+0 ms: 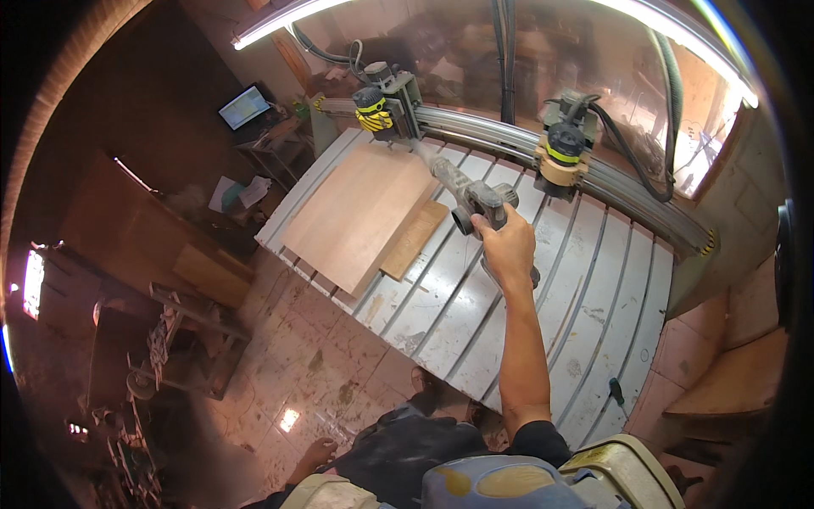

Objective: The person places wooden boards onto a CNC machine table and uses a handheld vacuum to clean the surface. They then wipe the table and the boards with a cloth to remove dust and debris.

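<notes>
My right hand (512,245) grips the handle of a dusty cordless leaf blower (483,200), its nozzle directed at the far edge of a light wooden board (362,213). The board lies on the left part of a slotted CNC router bed (483,318). Against the board's right side sits a smaller wood piece (414,240). Down at the lower left hangs my left hand (321,452), away from the bed; its fingers are only partly visible and I see nothing clearly in it.
Two router spindles, a left one (375,114) and a right one (563,156), are mounted on a metal gantry (477,127) behind the board. A screwdriver (615,391) lies near the bed's right front corner. A lit monitor (244,107) stands at the back left.
</notes>
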`<act>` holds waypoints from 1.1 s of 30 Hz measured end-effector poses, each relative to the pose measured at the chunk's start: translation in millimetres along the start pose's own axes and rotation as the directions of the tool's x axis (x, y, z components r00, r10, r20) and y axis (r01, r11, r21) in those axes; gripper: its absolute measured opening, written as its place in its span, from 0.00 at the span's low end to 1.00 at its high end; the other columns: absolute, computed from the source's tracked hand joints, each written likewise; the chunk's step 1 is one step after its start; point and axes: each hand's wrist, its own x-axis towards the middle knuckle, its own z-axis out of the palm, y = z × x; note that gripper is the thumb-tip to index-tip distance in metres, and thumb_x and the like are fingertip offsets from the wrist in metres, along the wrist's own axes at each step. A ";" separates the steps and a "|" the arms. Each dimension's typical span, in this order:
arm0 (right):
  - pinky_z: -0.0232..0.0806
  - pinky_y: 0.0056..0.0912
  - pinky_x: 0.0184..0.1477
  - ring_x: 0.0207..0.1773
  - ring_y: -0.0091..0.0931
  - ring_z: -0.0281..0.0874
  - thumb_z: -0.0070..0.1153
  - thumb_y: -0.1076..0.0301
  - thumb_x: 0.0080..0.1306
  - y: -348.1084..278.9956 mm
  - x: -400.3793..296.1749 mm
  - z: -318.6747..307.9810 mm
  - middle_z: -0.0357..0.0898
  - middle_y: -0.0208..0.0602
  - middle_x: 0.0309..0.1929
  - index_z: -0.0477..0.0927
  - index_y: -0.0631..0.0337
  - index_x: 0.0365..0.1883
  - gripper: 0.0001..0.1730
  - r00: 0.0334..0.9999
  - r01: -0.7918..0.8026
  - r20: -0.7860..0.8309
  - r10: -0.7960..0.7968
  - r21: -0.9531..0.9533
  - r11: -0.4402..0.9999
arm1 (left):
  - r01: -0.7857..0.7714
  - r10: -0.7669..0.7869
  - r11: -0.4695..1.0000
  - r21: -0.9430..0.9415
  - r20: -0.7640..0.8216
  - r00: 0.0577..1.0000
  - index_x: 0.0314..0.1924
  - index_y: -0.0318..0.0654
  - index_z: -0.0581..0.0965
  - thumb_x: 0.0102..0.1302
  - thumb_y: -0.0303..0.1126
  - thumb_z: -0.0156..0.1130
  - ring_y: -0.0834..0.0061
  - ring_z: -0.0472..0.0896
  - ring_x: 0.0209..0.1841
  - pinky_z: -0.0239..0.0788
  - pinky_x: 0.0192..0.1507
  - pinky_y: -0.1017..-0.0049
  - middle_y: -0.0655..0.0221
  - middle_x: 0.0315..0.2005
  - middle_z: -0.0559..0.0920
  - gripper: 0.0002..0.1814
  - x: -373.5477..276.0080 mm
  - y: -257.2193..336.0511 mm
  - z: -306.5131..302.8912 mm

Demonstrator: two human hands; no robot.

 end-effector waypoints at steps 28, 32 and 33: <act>0.71 0.48 0.43 0.40 0.48 0.83 0.68 0.57 0.58 -33.6 -14.8 8.3 0.85 0.51 0.34 0.85 0.57 0.44 0.18 0.995 0.035 0.094 -0.024 -0.110 0.993 | 0.037 -0.028 0.969 -0.245 0.042 0.999 0.66 0.41 0.68 0.70 0.47 0.60 0.66 0.85 0.43 0.74 0.39 0.64 0.63 0.47 0.82 0.30 79.2 -28.8 -25.4; 0.67 0.31 0.30 0.25 0.27 0.77 0.71 0.64 0.58 -17.5 -65.5 -40.5 0.83 0.37 0.26 0.83 0.65 0.37 0.15 0.990 -0.087 0.120 0.075 0.095 0.992 | 0.022 -0.021 0.966 -0.259 0.006 1.000 0.62 0.38 0.71 0.69 0.47 0.63 0.68 0.86 0.35 0.72 0.27 0.71 0.65 0.37 0.83 0.29 78.0 -37.6 0.1; 0.65 0.26 0.25 0.21 0.21 0.74 0.71 0.66 0.59 -9.8 -75.6 -57.0 0.82 0.33 0.24 0.82 0.67 0.34 0.14 0.983 -0.158 0.134 0.124 0.284 0.946 | 0.032 -0.026 0.954 -0.297 0.026 0.999 0.62 0.38 0.71 0.69 0.47 0.63 0.69 0.85 0.35 0.72 0.28 0.72 0.65 0.37 0.83 0.29 78.6 -38.1 6.4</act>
